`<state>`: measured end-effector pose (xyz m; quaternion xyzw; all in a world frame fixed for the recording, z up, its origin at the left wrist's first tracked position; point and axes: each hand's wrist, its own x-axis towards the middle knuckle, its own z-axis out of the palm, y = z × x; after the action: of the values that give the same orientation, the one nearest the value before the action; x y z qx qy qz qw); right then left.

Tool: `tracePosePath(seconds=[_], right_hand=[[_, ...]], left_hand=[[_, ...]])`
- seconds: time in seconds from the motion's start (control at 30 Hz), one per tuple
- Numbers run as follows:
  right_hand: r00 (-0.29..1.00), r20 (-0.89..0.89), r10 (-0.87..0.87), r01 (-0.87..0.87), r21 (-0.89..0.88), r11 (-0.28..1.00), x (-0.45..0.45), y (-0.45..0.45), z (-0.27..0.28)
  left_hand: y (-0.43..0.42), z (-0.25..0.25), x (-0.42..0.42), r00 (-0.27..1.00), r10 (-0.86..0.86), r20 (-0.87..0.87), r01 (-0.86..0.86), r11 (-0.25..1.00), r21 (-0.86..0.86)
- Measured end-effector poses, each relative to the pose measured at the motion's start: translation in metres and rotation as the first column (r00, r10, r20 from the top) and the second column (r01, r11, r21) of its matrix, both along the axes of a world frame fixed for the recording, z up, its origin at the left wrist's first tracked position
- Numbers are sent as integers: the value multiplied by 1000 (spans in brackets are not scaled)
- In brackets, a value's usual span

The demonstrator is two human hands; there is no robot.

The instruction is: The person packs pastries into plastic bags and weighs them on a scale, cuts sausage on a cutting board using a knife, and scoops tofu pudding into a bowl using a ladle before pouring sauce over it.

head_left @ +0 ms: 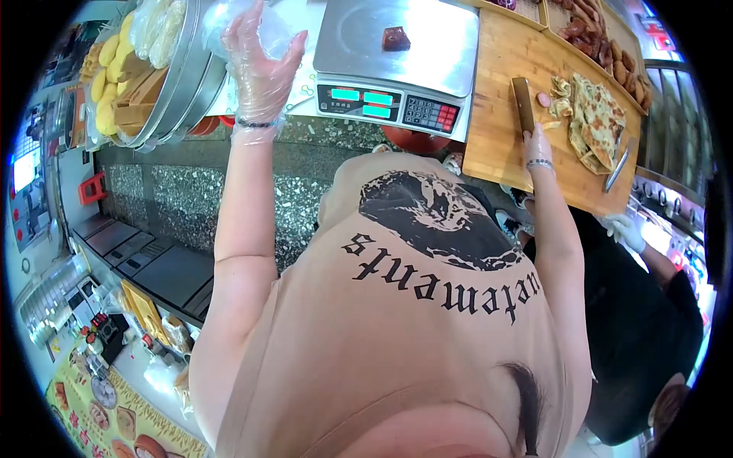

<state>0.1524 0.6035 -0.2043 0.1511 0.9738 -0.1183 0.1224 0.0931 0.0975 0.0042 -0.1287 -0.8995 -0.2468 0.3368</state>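
Note:
My left hand (263,65), in a clear plastic glove, is raised with its fingers spread, just left of the scale (359,61). Clear plastic bags (221,27) lie beside and behind these fingers. A small dark reddish-brown piece of food (395,39) rests on the scale's metal plate. Over the wooden cutting board (496,145), my gloved right hand (537,146) is closed round what looks like a cleaver (523,103), its broad blade pointing away from me. A browned flatbread (599,118), partly in pieces, lies right of the blade, near a small round pink slice (543,99).
Another knife (618,166) lies at the board's right edge. Trays of brown cooked meat (584,30) stand behind the board. At left, a round metal steamer (172,91) holds yellow buns. A co-worker in black (641,320) stands close on my right, one white-gloved hand (626,232) by the board.

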Motion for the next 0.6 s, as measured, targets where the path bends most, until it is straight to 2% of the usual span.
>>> tracePosePath(seconds=[0.37, 0.43, 0.6], right_hand=[[1000, -7, 1, -1, 31, 1000, 1, 1, -3], [999, 43, -34, 32, 45, 998, -1, -2, -1], [998, 40, -43, 42, 15, 999, -2, 2, -4]], left_hand=[[11, -5, -10, 1000, -24, 10, 24, 1000, 7], [18, -6, -11, 998, -56, 24, 54, 997, 56], [27, -10, -17, 997, -59, 39, 58, 998, 29]])
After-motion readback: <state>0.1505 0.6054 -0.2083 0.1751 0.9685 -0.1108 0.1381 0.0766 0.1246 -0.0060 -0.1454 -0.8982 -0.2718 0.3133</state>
